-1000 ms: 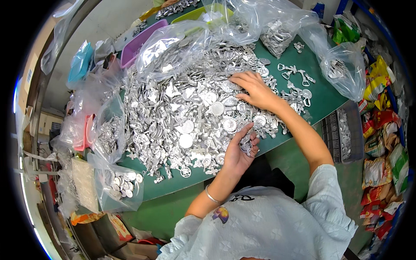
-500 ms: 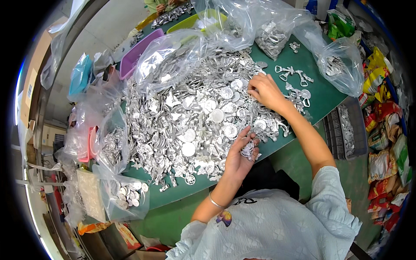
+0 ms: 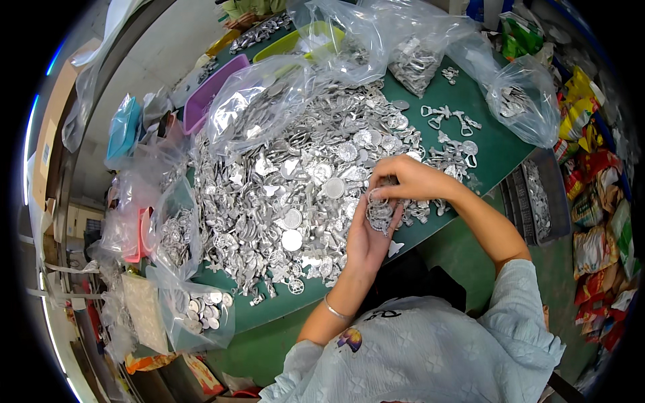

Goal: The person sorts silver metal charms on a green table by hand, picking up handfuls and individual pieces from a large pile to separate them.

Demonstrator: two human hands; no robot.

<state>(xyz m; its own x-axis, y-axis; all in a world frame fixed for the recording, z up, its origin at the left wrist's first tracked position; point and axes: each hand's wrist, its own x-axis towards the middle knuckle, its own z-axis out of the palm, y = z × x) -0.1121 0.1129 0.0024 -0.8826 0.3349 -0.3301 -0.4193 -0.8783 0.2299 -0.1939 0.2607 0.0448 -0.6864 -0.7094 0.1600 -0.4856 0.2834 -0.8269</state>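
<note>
My left hand (image 3: 367,243), palm up at the near right edge of the pile, is curled around several round openwork silver metal pieces (image 3: 380,215). Above it, my right hand (image 3: 407,178) pinches a thin round silver piece (image 3: 381,195) against those in the left palm; its fingertips are partly hidden. A large pile of silver metal pieces (image 3: 269,201) spreads beside both hands, with flat discs and cut-out shapes among them. One plain bright disc (image 3: 291,240) lies left of my left hand.
Bottle-opener-shaped pieces (image 3: 451,117) lie on the green table (image 3: 500,158) at right. Clear bags of metal parts (image 3: 413,67) and a purple bin (image 3: 201,101) line the far side. A grey crate (image 3: 554,201) stands right. Another person's hands (image 3: 242,20) work at the far end.
My right hand has come from the pile toward me and left, over my left palm, and now touches the pieces there. My left hand has stayed nearly in place.
</note>
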